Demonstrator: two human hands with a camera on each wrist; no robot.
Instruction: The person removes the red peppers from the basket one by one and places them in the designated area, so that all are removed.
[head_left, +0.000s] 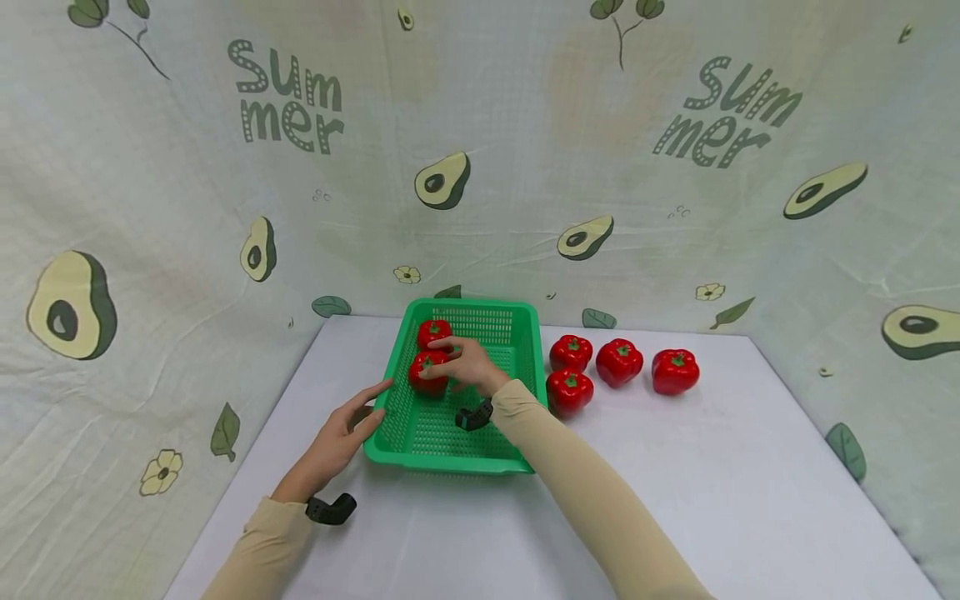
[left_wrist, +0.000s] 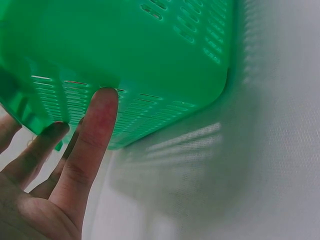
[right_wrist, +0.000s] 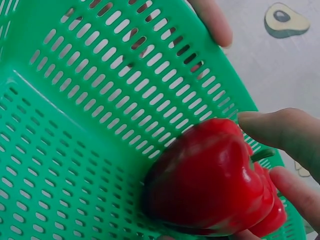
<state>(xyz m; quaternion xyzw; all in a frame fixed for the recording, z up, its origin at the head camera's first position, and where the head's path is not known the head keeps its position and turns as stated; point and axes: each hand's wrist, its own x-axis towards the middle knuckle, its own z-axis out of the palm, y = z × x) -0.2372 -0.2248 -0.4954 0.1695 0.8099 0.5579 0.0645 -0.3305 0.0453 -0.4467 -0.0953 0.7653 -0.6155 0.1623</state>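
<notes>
Inside the green plastic basket [head_left: 465,463], my right hand [head_left: 471,367] reaches over a red bell pepper [head_left: 427,385]. Its fingers and thumb are around that pepper, with fingertips near the green stem in the right wrist view. The pepper [right_wrist: 205,182] sits close by the slotted side wall. Just beyond it in the basket is a second red bell pepper [head_left: 433,332]. My left hand [head_left: 337,437] is at the basket's left side, fingers and thumb extended, fingertips at the rim. In the left wrist view a straight digit rests against the outer wall [left_wrist: 165,75].
Several more red bell peppers [head_left: 618,362] stand on the white tabletop [head_left: 712,475] right of the basket, two of them close to its wall. A patterned cloth [head_left: 510,167] with avocados hangs behind the table and along both sides.
</notes>
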